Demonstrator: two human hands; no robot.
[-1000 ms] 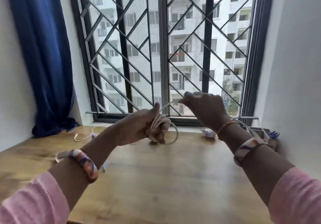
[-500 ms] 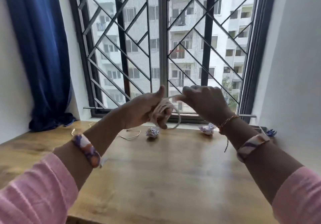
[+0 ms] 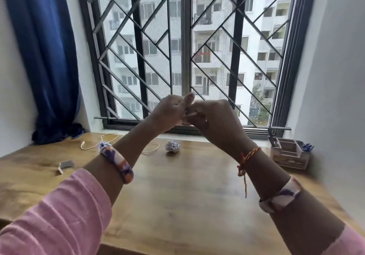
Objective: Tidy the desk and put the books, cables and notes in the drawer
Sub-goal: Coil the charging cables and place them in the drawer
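Head view: cable (image 3: pixel 186 116) between both hands.

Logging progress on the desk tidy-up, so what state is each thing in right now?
Left hand: raised above the desk, grips the white cable.
Right hand: raised, fingers curled on the same cable.
White cable: mostly hidden between both hands.
Second cable: loose on the desk.
Crumpled paper: lying on the desk.
Wooden organizer: upright by the wall.

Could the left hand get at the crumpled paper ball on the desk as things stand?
Probably not yet: the left hand is raised and, together with the right hand, busy with a coiled cable. The path down to the crumpled paper ball looks free otherwise.
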